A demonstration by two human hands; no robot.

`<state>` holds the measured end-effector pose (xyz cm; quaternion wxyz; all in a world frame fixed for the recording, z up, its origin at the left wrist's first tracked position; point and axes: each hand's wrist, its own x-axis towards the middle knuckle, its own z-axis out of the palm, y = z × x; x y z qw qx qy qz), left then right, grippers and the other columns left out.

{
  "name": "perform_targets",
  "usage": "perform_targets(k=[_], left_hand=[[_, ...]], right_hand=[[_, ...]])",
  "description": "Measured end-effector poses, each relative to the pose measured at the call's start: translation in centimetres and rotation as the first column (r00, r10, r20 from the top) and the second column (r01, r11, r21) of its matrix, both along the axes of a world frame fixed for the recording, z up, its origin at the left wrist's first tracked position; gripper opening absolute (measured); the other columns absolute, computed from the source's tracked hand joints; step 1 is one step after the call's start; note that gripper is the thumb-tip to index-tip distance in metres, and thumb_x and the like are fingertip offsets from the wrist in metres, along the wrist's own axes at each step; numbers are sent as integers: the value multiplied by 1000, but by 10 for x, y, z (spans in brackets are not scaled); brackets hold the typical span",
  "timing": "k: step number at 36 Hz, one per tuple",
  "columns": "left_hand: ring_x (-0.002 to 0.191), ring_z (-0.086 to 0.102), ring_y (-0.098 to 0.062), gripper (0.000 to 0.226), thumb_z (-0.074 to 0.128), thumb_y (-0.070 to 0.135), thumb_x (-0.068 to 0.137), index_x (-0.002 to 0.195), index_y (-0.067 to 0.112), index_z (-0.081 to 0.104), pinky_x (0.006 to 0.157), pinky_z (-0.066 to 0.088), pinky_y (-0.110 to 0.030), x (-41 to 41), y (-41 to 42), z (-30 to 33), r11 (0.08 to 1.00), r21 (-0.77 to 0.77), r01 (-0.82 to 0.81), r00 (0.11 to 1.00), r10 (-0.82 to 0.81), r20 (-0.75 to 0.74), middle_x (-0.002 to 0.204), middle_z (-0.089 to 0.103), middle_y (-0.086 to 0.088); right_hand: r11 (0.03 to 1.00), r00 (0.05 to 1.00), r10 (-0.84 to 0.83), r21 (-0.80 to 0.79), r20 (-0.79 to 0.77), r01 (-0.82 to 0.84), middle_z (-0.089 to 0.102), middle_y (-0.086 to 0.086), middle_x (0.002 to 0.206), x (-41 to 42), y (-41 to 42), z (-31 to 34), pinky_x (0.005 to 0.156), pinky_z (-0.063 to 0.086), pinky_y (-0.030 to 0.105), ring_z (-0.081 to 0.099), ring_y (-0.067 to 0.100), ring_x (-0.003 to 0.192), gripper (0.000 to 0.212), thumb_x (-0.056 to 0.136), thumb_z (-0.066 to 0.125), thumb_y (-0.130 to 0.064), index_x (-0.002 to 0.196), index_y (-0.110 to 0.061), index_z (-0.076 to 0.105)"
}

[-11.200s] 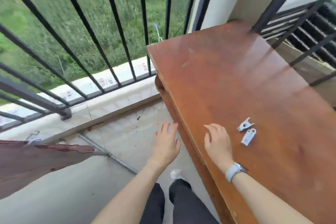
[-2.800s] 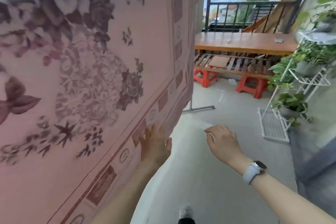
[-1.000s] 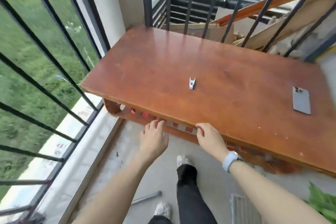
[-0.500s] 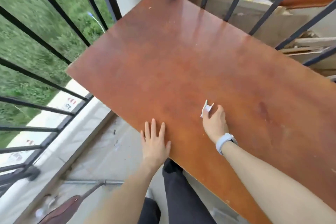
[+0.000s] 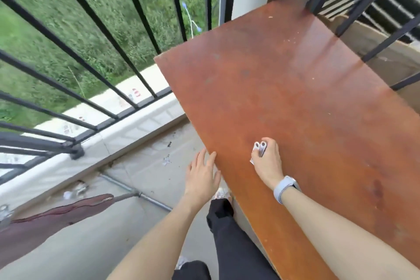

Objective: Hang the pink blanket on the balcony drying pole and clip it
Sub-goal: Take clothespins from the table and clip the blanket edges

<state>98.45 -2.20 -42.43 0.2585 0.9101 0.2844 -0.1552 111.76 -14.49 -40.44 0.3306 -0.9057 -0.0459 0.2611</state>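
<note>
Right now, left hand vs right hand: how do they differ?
The left hand is open with fingers spread and holds nothing; the right hand is curled shut around a white clip. The left hand sits at the edge of the wooden tabletop, mostly over the floor; the right hand is fully over the tabletop. Only the right wrist wears a watch. Both are bare and reach forward.
</note>
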Motion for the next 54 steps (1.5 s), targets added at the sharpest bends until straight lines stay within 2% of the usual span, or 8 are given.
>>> perform_targets(k=[12,23,29,35,39,44,50,54], left_hand=[[127,39,-29,48,54,20,87,134,14,44,103,35,-41,-244,61,46,803,103,-586,784,531,321,139,42,-10],[124,46,-32,48,60,19,82,128,11,51,98,41,-43,-590,50,105,267,327,-907,398,800,449,133,50,-12],[115,54,-36,52,70,14,73,122,10,56,90,46,-48,-732,39,141,-34,394,-919,191,835,516,125,57,-15],[108,57,-37,50,71,13,71,120,9,58,84,48,-48,-847,57,162,-238,410,-880,47,817,575,120,59,-17],[121,47,-35,49,61,15,78,126,10,53,94,41,-49,-934,101,174,-293,398,-869,5,800,600,128,53,-16],[126,42,-33,49,51,22,81,130,13,49,99,36,-46,-1047,174,198,-345,410,-844,-40,804,594,134,48,-14],[130,38,-30,49,52,19,86,134,13,45,103,32,-43,-1163,236,232,-400,397,-826,-87,787,611,140,42,-12],[133,34,-26,49,52,18,88,136,14,42,106,29,-41,-1240,252,236,-431,384,-817,-131,786,604,142,40,-8]], right_hand=[[778,802,572,196,173,-597,43,8,124,-198,127,61,89,42,34,54,24,99,43,93,47,-16,134,-8,37],[208,327,870,327,370,-922,46,6,105,-519,224,108,81,47,45,56,28,91,32,90,50,-14,121,-9,46],[-160,20,891,355,453,-921,44,4,94,-682,262,147,67,30,11,51,19,79,45,91,47,-7,135,-3,35],[-419,-157,815,380,558,-825,44,-5,83,-822,304,175,62,35,10,48,-19,76,25,92,49,-9,116,-3,47],[-516,-213,761,372,613,-772,42,-20,80,-913,354,192,69,41,21,51,-6,75,26,94,48,-19,117,-8,48],[-547,-224,752,399,620,-736,50,-22,78,-1026,431,210,62,36,1,50,-21,75,32,94,49,-19,123,-8,45],[-588,-265,754,438,601,-680,62,0,86,-1168,507,233,69,47,22,59,0,76,26,94,47,-19,118,-9,46],[-630,-296,726,428,621,-648,57,1,94,-1258,534,237,65,42,5,56,-13,77,33,95,47,-19,126,-14,41]])
